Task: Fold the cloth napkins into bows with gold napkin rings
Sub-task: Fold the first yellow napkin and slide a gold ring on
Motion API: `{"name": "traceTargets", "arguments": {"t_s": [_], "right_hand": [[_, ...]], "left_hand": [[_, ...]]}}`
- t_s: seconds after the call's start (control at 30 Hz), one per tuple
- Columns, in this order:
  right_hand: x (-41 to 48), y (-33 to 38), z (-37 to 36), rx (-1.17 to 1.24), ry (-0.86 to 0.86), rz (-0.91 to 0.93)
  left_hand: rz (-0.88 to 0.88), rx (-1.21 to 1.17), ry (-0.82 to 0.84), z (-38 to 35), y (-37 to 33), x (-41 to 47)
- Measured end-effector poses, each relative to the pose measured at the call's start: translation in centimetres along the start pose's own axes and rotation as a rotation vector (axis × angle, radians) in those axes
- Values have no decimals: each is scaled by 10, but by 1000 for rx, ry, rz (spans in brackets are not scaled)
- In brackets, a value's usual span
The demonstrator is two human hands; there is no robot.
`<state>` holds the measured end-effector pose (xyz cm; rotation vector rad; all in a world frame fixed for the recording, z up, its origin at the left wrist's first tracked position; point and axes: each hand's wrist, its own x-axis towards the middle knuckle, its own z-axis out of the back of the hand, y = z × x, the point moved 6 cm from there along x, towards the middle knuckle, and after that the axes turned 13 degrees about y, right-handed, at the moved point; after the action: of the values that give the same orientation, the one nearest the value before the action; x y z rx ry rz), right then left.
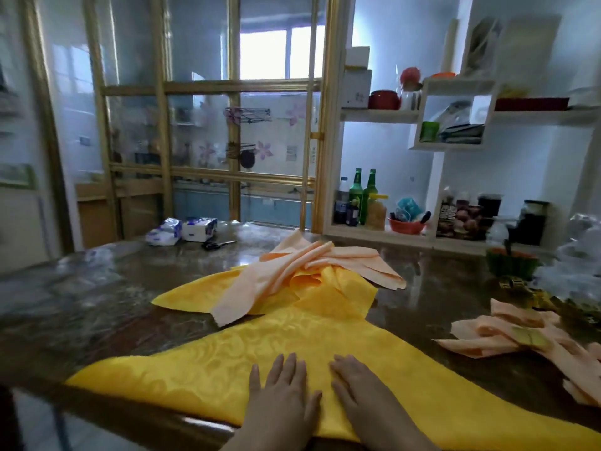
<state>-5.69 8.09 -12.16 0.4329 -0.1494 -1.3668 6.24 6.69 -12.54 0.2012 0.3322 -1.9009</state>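
Your left hand [283, 395] and right hand [361, 392] press flat, fingers straight, side by side on a bright yellow patterned cloth napkin [201, 372] spread at the near edge of the dark glossy surface [97, 304]. To its right lies one peach napkin bow [487, 333] with a gold ring [530, 337]. Two green glass bottles [356, 187] stand on a shelf, their labels too blurred to read.
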Motion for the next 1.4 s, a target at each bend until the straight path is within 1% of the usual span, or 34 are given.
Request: {"name": "traceTargets", "arguments": {"t_s": [0.07, 0.13, 0.23, 0.3, 0.4, 0.47, 0.53, 0.6, 0.67, 0.73, 0.77, 0.83, 0.87, 0.9, 0.93, 1.0, 1.03, 1.07, 1.17, 1.23, 1.3, 1.4], "right_hand": [[4, -3, -2, -67, 35, -14], [3, -1, -1, -69, 12, -10], [0, 1, 3, -56, -20, -2], [-2, 3, 7, -42, -31, 3], [-1, 6, 6, -55, -24, -1], [-7, 6, -1, -53, 29, -15], [-7, 7, 0, -47, 16, 7], [-5, 6, 11, 19, -1, 3], [2, -8, 31, 115, -64, -40], [12, -33, 49, 93, -139, -135], [17, -47, 55, 73, -143, -189], [25, -74, 62, 57, -81, -331], [28, -81, 67, 57, -41, -383], [26, -86, 67, 78, 7, -425], [37, -93, 76, 100, 35, -445], [38, -95, 80, 140, 97, -473], [40, -95, 82, 137, 123, -479], [43, -98, 81, 126, 141, -476], [46, -93, 80, 151, 116, -415], [43, -86, 81, 147, 101, -392], [36, -87, 82, 110, 146, -397], [24, -90, 85, 69, 271, -423]], "left_hand": [[65, 6, -2, 1, 36, -7], [145, 8, -16, 0, 80, -17], [259, 1, -153, 6, 143, -35], [313, -53, -224, 12, 182, -39], [349, -81, -276, 13, 233, -43], [376, -107, -320, 5, 260, -46], [442, -185, -451, 11, 288, -49], [437, -248, -607, 29, 300, -48], [328, -238, -665, 46, 289, -37], [132, -194, -669, 61, 247, -21], [38, -159, -651, 64, 221, -12], [-138, -64, -605, 67, 169, 4], [-181, 0, -562, 67, 147, 12], [-167, 31, -499, 62, 130, 18], [-116, 76, -496, 67, 120, 36], [1, 136, -429, 59, 119, 51], [50, 125, -401, 58, 120, 53], [50, 101, -411, 56, 121, 58], [4, -70, -440, 58, 126, 56], [-13, -120, -456, 56, 129, 54], [-49, -125, -444, 55, 125, 53], [-113, -124, -369, 57, 115, 53]]}}
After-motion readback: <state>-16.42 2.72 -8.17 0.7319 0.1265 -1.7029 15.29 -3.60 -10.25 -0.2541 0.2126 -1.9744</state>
